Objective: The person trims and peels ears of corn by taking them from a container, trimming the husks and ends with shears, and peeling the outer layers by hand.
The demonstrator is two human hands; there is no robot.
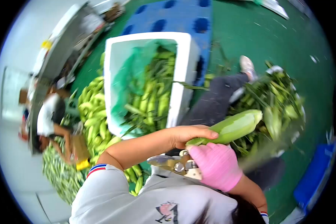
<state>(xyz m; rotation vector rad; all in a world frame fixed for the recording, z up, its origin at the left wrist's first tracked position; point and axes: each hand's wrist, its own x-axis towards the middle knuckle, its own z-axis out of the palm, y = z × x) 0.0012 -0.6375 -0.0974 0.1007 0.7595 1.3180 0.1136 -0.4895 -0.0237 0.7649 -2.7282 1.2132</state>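
An ear of corn in pale green husk points to the upper right, above my lap. My left hand, bare, is wrapped round its lower end. My right hand, in a pink glove, is closed around the pruning shears, whose blades point left. Its fingers also touch the base of the ear. Just beyond the ear lies a heap of torn husks and leaves. A blurred leaf strip hangs below the ear on the right.
A white foam box with corn and green netting stands ahead on a blue pallet. Corn heaps lie to its left. A crouching person works at far left. A blue crate is at right.
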